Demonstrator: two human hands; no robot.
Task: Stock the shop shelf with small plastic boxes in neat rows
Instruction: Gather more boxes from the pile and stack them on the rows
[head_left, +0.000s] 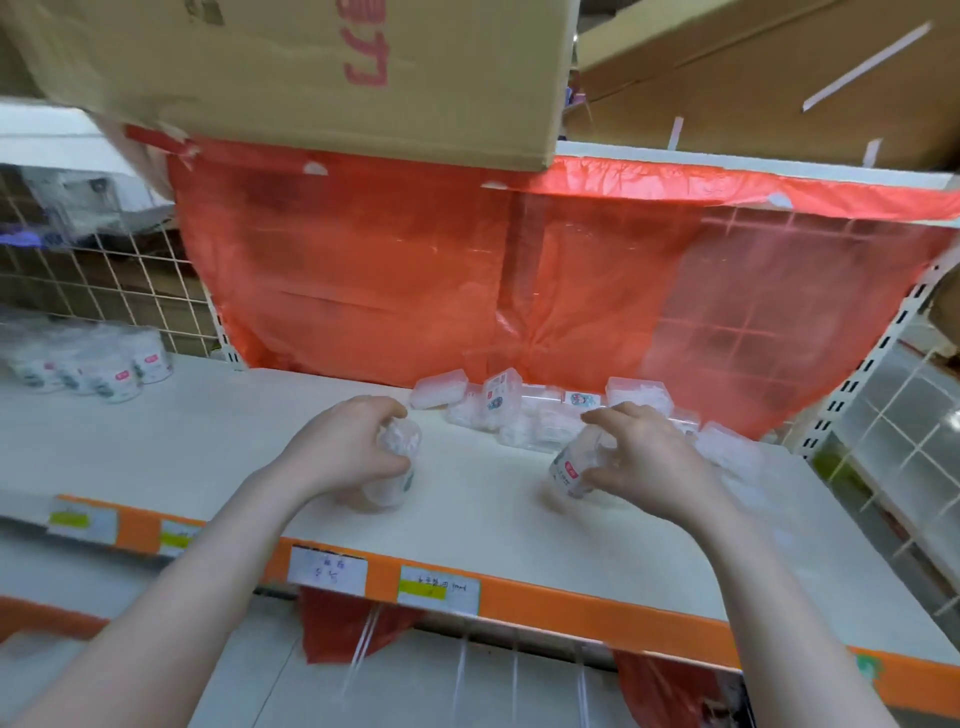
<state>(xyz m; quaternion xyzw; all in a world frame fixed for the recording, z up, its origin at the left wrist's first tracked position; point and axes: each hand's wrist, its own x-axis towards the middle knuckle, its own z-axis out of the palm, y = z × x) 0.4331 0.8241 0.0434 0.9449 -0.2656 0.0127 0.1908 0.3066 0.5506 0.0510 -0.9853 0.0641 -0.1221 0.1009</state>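
Left hand grips an upright clear container; right hand grips a leftward-tilted container. Both blurred; jumbled boxes beyond.

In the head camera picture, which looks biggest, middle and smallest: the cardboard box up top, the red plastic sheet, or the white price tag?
1. Red plastic sheet
2. Cardboard box, cut off by the frame and nearer the camera
3. White price tag

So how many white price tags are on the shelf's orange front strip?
4 white price tags: one far left, one partly hidden behind the left forearm, one plain white at centre, and one with a yellow band just right of it. More may lie outside the view.
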